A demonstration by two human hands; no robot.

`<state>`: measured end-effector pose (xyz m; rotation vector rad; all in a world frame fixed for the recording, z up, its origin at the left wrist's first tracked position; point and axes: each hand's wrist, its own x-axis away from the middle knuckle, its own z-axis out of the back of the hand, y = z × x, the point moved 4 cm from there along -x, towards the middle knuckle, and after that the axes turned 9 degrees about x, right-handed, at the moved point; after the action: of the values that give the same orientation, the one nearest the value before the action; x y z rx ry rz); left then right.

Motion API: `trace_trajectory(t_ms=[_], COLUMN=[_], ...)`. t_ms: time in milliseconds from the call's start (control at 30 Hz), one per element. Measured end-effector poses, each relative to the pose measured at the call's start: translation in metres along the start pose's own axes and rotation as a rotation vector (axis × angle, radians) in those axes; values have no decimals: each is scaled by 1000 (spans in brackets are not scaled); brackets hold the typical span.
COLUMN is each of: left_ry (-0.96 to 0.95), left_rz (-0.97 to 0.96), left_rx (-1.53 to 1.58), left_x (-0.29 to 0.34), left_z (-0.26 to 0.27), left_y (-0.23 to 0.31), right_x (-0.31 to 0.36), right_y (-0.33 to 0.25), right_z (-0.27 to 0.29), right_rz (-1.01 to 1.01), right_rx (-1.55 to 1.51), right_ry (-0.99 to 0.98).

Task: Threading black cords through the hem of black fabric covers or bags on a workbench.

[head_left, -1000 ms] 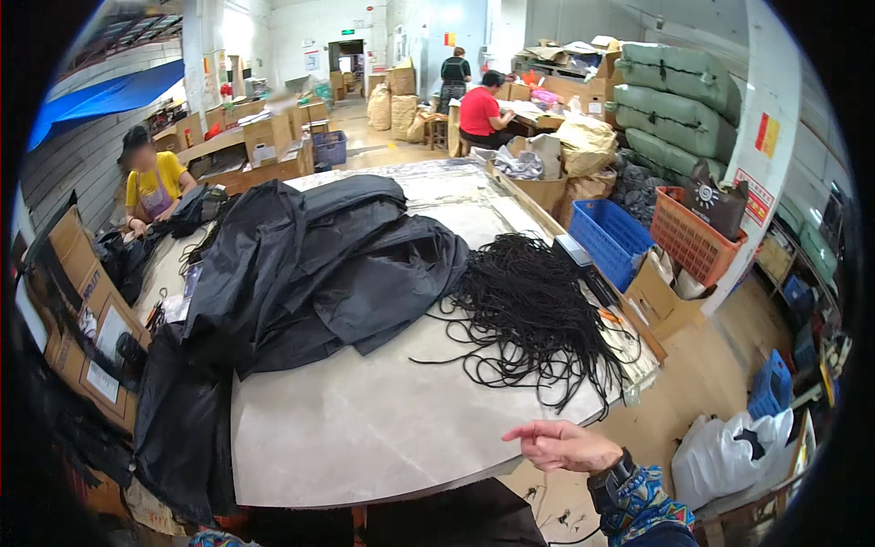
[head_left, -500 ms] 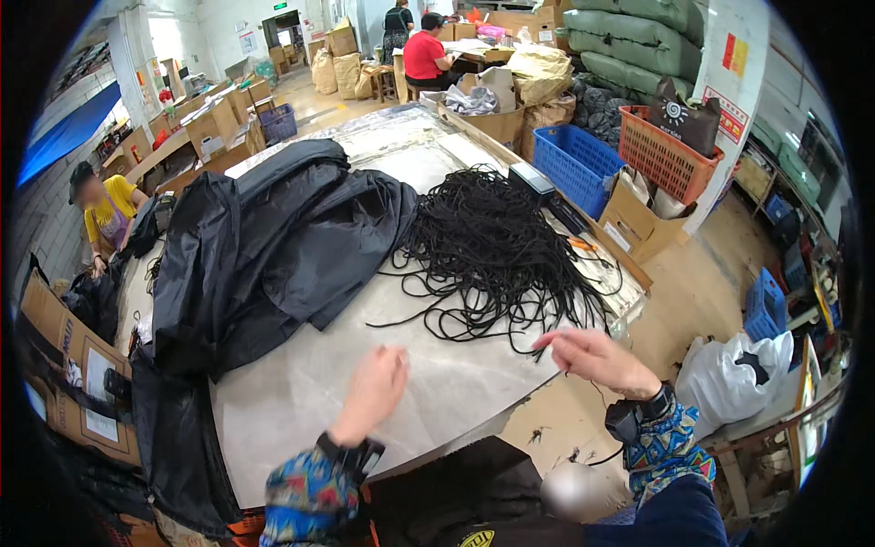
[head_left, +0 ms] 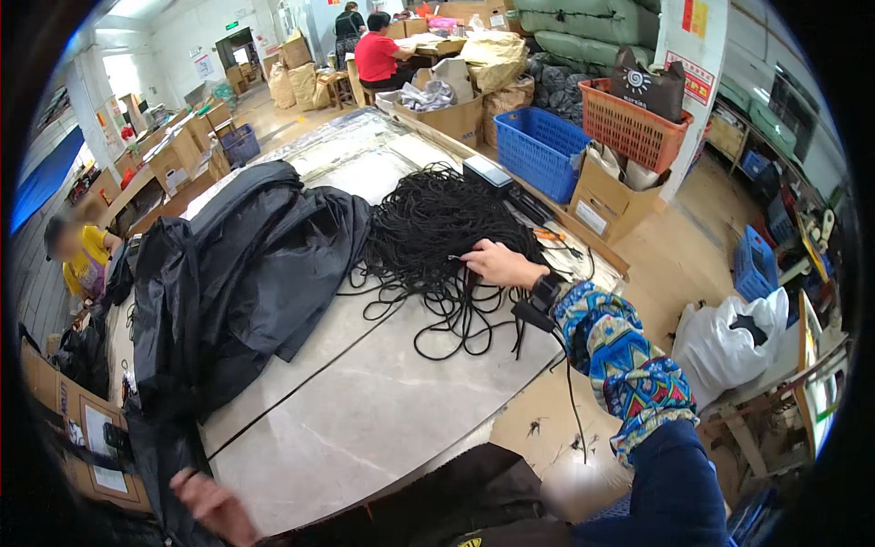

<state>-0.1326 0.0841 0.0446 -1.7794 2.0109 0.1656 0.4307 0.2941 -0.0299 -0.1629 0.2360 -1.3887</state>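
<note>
A tangled heap of thin black cords lies on the pale table. My right hand reaches over the heap's near side, thumb and fingers closed together among the cords; a small shiny bit shows at the fingertips, too small to name. My left hand is low at the left, by the hanging edge of a black fabric pile, its fingers smeared by motion. One straight dark cord crosses the tabletop from the heap toward my left hand; whether that hand holds it cannot be made out.
Along the table's right edge are a pale box-shaped object and an orange-handled tool. Beyond stand a blue crate, an orange crate and a carton. A co-worker in yellow is at the left.
My right hand has moved forward and left onto the cord heap. My left hand has dropped back to the lower left. A straight dark cord now crosses the tabletop, and the view has shifted.
</note>
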Motion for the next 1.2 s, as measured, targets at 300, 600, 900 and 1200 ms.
trace_trajectory(t_ms=[300,600,900,1200], left_ry=[695,832,822,800], left_rz=[-542,153,31,97], left_rx=[-1016,-633,-584,-954], left_x=[60,23,39,49], left_z=[-7,67,69,62], left_y=[-41,-183,-170,-154], right_x=[56,165,193,193], right_y=[-140,-275,-279,-273], right_z=[78,16,-3,7], right_rz=[236,219,302,238], right_rx=[-444,-861,-861,-790], right_ry=[-3,-544,-515,-300])
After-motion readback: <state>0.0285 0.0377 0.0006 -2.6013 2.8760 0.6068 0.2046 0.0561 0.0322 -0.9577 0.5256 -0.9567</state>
